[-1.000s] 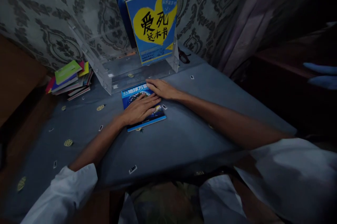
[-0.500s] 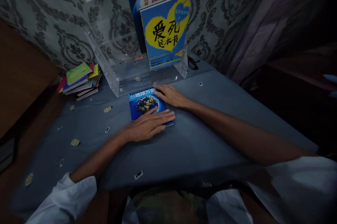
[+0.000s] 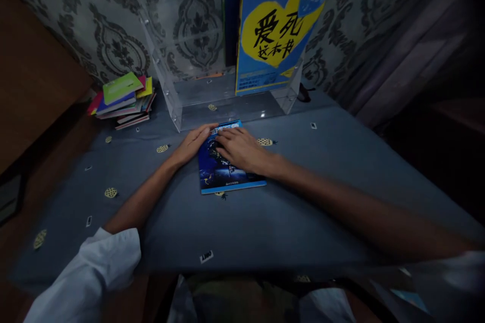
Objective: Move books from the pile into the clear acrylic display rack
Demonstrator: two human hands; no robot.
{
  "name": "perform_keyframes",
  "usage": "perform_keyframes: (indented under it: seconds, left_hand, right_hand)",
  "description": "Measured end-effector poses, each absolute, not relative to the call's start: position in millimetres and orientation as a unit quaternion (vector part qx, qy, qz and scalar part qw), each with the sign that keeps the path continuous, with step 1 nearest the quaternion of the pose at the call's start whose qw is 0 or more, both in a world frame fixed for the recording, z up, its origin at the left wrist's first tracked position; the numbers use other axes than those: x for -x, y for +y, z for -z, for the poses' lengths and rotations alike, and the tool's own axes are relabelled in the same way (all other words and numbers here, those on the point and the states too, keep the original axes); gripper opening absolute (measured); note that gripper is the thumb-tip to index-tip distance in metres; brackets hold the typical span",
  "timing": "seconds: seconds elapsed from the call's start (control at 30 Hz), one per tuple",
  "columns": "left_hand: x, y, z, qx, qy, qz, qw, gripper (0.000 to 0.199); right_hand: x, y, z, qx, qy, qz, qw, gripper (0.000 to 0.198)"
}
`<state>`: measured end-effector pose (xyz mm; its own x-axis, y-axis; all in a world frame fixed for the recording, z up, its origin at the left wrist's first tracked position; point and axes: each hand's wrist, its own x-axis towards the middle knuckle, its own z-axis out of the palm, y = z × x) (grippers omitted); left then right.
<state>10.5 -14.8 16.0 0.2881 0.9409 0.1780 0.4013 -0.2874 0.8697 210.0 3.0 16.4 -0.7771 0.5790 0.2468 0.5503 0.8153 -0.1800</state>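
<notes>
A blue booklet (image 3: 215, 176) with a planet picture lies closed on the cloth-covered table, partly covered by both hands. My left hand (image 3: 192, 145) rests at its upper left edge, fingers stretched together and fingertips touching the top corner. Flat across the upper part of the cover lies my right hand (image 3: 244, 150), its fingers extended to the left and slightly apart. Neither hand grips the booklet. Just behind it stands a clear acrylic book stand (image 3: 175, 105), which bears an upright blue book (image 3: 248, 19) with a yellow heart.
A messy pile of thin colourful books (image 3: 120, 91) sits at the back left. Behind the stand hangs a patterned curtain (image 3: 197, 19). Dark glasses (image 3: 304, 93) lie right of the stand. The grey-blue tablecloth (image 3: 322, 201) has pineapple prints.
My left hand has moved from the booklet's lower part up to its upper left edge. My right hand has shifted from the top right corner onto the cover. The view has tilted downward.
</notes>
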Motion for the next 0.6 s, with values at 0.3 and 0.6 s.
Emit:
perform_keyframes:
  seconds: [0.3, 0.6]
  left_hand:
    - [-12, -15, -16, -0.721, 0.479, -0.363, 0.345, 0.059]
    - [-18, -24, -8, -0.793, 0.481, -0.305, 0.218, 0.052]
  right_hand:
    - [-185, -63, -7, 0.293, -0.94, -0.077, 0.157, 0.056]
    - [-230, -69, 4, 0.327, -0.918, -0.111, 0.196, 0.058]
